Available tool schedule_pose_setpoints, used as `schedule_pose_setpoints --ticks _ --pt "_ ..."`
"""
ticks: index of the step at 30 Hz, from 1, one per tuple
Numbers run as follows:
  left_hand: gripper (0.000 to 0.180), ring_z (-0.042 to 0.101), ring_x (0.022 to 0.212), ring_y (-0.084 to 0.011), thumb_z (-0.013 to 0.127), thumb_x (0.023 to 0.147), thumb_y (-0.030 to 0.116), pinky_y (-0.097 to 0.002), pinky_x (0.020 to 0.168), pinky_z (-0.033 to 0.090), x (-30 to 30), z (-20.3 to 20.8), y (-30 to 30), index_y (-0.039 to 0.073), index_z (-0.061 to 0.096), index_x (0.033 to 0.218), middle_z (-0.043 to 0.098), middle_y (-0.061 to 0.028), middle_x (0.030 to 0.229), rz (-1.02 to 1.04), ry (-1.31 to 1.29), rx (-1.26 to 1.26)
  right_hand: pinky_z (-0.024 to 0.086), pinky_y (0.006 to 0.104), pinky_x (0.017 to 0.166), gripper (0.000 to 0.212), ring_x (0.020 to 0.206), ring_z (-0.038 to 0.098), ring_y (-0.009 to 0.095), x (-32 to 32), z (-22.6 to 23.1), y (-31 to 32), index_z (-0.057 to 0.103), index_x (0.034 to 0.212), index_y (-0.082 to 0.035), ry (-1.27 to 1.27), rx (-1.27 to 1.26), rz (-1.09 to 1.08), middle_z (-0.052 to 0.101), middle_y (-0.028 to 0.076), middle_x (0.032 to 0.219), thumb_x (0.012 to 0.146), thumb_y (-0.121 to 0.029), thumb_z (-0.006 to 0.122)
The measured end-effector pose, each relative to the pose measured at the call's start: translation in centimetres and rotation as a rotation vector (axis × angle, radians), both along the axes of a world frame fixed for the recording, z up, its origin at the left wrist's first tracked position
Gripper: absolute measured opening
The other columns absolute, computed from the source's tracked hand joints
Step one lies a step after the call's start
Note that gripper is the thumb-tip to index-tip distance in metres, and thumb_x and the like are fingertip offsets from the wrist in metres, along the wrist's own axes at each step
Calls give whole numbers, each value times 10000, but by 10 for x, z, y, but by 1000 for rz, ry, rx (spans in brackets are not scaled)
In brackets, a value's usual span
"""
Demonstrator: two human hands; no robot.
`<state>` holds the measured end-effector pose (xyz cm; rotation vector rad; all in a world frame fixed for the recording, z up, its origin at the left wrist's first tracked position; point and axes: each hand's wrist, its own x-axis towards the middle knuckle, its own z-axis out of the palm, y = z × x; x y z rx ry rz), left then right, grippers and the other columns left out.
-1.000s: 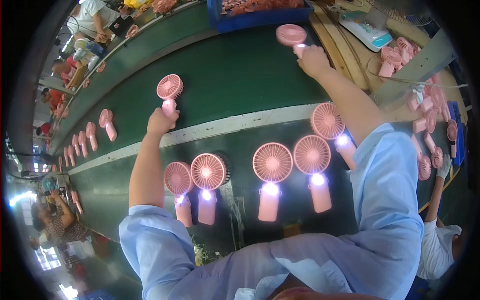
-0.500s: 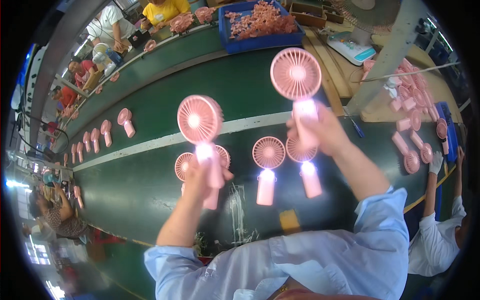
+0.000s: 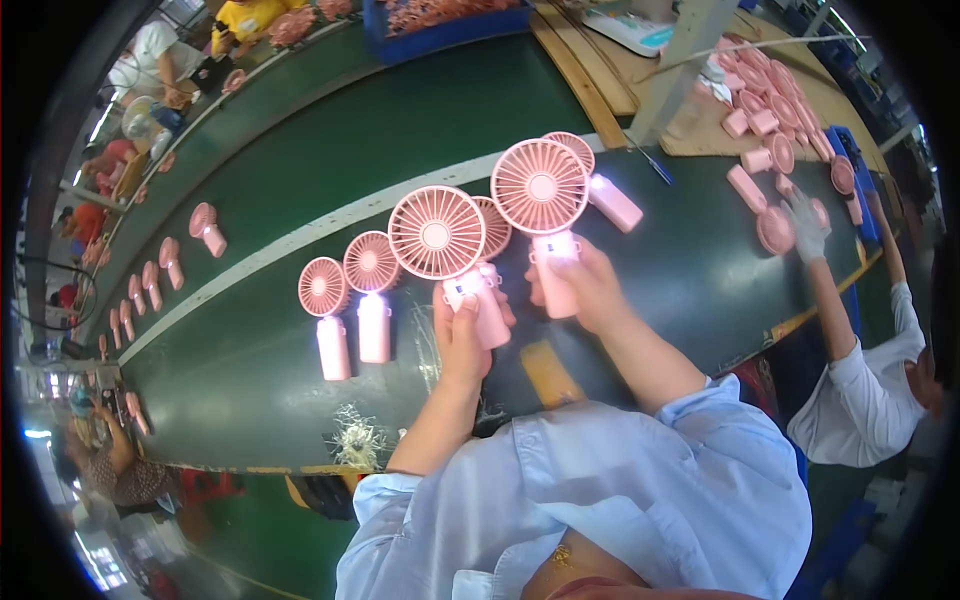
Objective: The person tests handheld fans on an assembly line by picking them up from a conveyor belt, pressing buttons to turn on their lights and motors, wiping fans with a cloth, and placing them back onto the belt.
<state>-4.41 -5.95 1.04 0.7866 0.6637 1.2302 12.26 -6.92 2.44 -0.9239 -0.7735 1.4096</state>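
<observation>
Left hand [image 3: 462, 335] and right hand [image 3: 588, 290] each grip a pink fan (handles mostly hidden by fingers)

Single head-worn fisheye view, steeply down, close over the green worktable [image 3: 300, 400].

This is a factory assembly line. A long dark-green conveyor surface [image 3: 330, 150] with a white stripe runs past seated workers [image 3: 160, 60] on the far side. Identical pink handheld plastic fans [image 3: 372, 300] stand in rows along it, more are heaped on a wooden side bench [image 3: 790, 110], and a blue plastic crate [image 3: 440, 25] is full of pink parts.
</observation>
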Motion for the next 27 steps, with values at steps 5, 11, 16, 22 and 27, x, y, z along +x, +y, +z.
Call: schedule_pose_setpoints --ticks 5,11,16,22,27 --pt "351 577 617 -191 463 845 159 -284 537 489 -11 -10 6 27 371 1157 572 -143 849 -92 33 -8 506 279 576 264 642 607 183 1 -7 -4 490 1061 -1 -72 -57 47 601 127 843 850 -158 489" --pt "399 579 616 -183 492 836 159 -281 546 491 -21 -14 3 27 355 1187 583 -145 855 -38 131 36 505 272 574 260 645 608 174 -1 -12 -6 487 1063 0 -77 -21 95 599 116 841 854 -155 502" --pt "422 580 607 -184 525 819 159 -278 541 496 -17 -20 2 28 362 1185 579 -136 831 -154 15 -12 507 282 577 304 636 603 183 -2 -11 -4 490 1081 10 -45 -68 22 600 123 824 838 -172 507" --pt "390 571 592 -186 520 829 202 -287 522 482 -19 -13 2 15 382 1143 565 -126 797 -144 24 -8 507 283 586 314 656 605 184 -4 -6 -7 488 1089 9 -19 -21 18 598 120 836 839 -180 512" --pt "430 558 552 -193 512 824 207 -280 496 469 -21 1 -2 0 374 1174 557 -123 763 -118 23 -5 499 279 589 293 660 605 187 -6 -4 -9 488 1072 5 -34 -13 65 599 123 844 837 -167 517"
